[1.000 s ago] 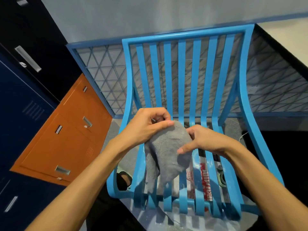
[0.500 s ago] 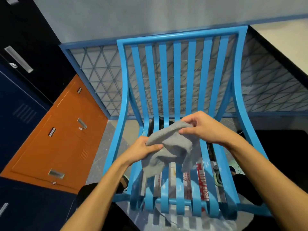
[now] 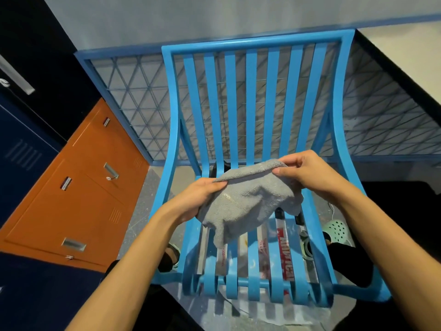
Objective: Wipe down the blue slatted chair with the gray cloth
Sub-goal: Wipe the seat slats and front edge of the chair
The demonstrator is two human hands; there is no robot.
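The blue slatted chair [image 3: 251, 96] faces me, backrest upright and seat slats running toward me. Above the seat I hold the gray cloth [image 3: 248, 201] spread between both hands. My left hand [image 3: 200, 197] grips its left edge, thumb on top and fingers underneath. My right hand [image 3: 307, 170] pinches the upper right edge, a little higher than the left. The cloth sags in the middle and a corner hangs down toward the seat slats.
Orange lockers [image 3: 78, 194] and dark blue lockers [image 3: 21, 158] stand at the left. A blue-framed wire mesh panel [image 3: 133, 101] runs behind the chair. Printed paper [image 3: 281, 254] lies on the floor under the seat. A green clog [image 3: 336, 230] shows at the right.
The cloth went from bunched between close hands to stretched out. My right hand rose and moved right; my left hand dropped to the left edge.
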